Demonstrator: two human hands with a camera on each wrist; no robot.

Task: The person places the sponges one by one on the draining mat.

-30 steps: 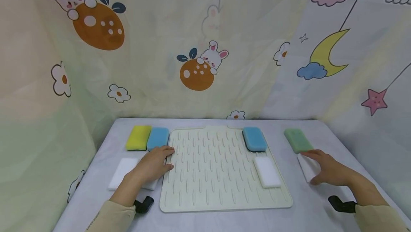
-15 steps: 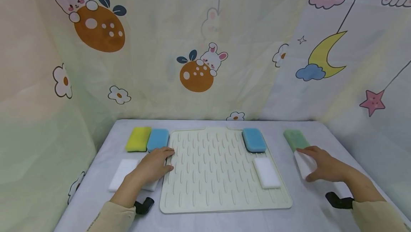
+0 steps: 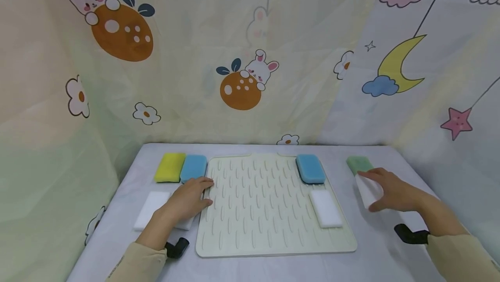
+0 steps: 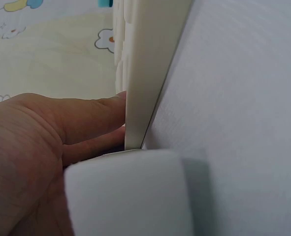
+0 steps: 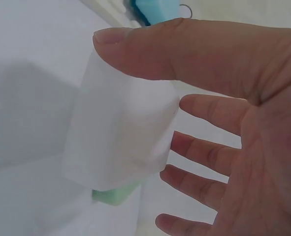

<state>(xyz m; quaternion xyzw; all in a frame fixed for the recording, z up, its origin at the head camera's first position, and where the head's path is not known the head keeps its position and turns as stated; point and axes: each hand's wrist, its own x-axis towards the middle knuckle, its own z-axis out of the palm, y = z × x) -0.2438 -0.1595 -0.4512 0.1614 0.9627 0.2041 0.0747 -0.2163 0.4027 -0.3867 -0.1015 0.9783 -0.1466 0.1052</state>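
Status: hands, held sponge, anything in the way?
Left hand touching left edge of drying mat. Right hand holding white sponge, seemingly off table. Green sponge close behind; blue sponge, second white sponge occupy mat's right side.

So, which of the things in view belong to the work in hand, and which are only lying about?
Likely in the job:
mat, touched by the left hand
white block, held by the right hand
blue sponge and second white block, both on the mat

Apparently just lying about:
yellow sponge
other blue sponge
green sponge
partly hidden white foam
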